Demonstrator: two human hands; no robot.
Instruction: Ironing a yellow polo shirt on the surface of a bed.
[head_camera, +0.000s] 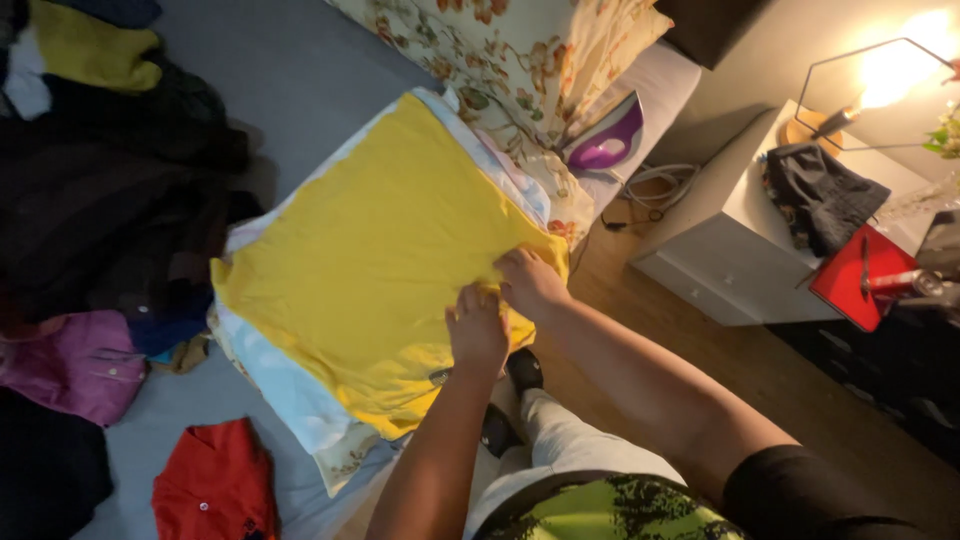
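Head view, looking down. Bed with grey sheet (300, 70) fills the left and top, beyond both hands. Wood floor (760, 370) runs to the right of the hands, white bedside cabinet (720, 250) further right with a dark cloth (822, 198) and a red flat item (850, 275) on top; a lit lamp (885, 75) is at far upper right.

Yellow garment (370, 250) lies spread flat on a white cloth stack (280, 385) at the bed's near edge, directly under and to the left of the hands. Left hand (477, 328) rests palm-down on the yellow fabric near its right edge, fingers curled, seeming to pinch the cloth. Right hand (530, 282) sits just beside it, a little further up, fingers bent onto the garment's right corner, gripping or pressing the fabric; exact grip cannot be told. The two hands nearly touch.

Above the hands: floral pillow (510, 50) and a purple-and-white iron (610, 140) with its cord (660, 190) trailing toward the floor. Far left of the hands: dark clothes pile (110, 200), a purple shirt (75, 365) and, lower left, a red shirt (215, 485).

Bed edge runs diagonally just below the hands; the person's legs stand against it. Open floor strip lies between bed and cabinet, right of the right forearm. Bare sheet shows above the garment.
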